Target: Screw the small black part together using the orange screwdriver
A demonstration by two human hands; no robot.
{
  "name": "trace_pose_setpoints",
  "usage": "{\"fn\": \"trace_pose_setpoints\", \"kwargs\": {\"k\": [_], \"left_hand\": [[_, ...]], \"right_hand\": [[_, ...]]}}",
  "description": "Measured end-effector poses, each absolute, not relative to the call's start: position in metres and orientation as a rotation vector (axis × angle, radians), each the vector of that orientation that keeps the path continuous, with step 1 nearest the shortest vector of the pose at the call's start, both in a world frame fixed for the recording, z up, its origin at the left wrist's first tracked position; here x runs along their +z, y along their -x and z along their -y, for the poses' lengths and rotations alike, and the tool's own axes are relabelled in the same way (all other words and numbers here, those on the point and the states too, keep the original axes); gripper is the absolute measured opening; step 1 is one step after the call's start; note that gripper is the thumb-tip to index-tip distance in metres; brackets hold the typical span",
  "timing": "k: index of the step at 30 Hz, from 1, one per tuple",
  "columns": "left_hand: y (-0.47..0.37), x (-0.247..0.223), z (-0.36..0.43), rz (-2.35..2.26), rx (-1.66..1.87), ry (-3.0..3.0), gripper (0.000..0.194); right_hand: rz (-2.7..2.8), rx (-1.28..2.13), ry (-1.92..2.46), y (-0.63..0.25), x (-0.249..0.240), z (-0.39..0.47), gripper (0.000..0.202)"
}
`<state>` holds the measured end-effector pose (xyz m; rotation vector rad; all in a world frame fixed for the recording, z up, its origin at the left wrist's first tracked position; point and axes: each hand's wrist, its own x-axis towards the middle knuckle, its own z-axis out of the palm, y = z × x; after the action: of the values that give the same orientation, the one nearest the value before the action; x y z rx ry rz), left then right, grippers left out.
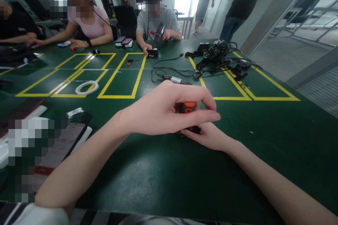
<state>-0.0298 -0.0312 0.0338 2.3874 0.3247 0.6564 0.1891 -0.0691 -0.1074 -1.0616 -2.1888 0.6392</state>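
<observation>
My left hand (169, 109) reaches in from the left with its fingers curled round an orange-and-black handle (188, 107). The handle looks like a screwdriver's, seen from its top end; its shaft is hidden. Lower and behind, my right hand (211, 135) grips a small black block-like part (194, 129) close to the table. Most of that part is covered by my left hand. The handle stands just above the black part, but their point of contact cannot be made out.
Yellow tape rectangles (116, 96) mark the green table. A white ring (87, 87) lies left, near phone-like devices (56, 140). Beyond my hands are a silver-and-black tool (175, 79) with a cord and tangled black cables (216, 56). Opposite, a person (158, 24) holds a power driver (159, 32).
</observation>
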Motion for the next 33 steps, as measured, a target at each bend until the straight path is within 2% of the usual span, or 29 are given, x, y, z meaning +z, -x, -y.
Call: {"fn": "trace_pose_setpoints", "kwargs": {"k": [4, 6, 12, 20, 33], "left_hand": [[0.032, 0.040, 0.033, -0.390, 0.519, -2.151, 0.044], [0.032, 0.040, 0.032, -0.406, 0.443, -2.043, 0.049], [0.031, 0.031, 0.019, -0.361, 0.442, -1.902, 0.049], [0.036, 0.028, 0.007, -0.388, 0.533, -2.078, 0.044], [0.038, 0.038, 0.003, -0.490, 0.437, -1.634, 0.041]], "right_hand": [[2.209, 0.642, 1.027, -0.189, -0.106, 0.067, 0.018], [2.213, 0.661, 0.997, -0.189, -0.106, 0.066, 0.018], [2.234, 0.672, 1.018, -0.190, -0.106, 0.066, 0.020], [2.235, 0.675, 1.030, -0.189, -0.106, 0.066, 0.020], [2.255, 0.658, 1.043, -0.191, -0.106, 0.066, 0.016]]}}
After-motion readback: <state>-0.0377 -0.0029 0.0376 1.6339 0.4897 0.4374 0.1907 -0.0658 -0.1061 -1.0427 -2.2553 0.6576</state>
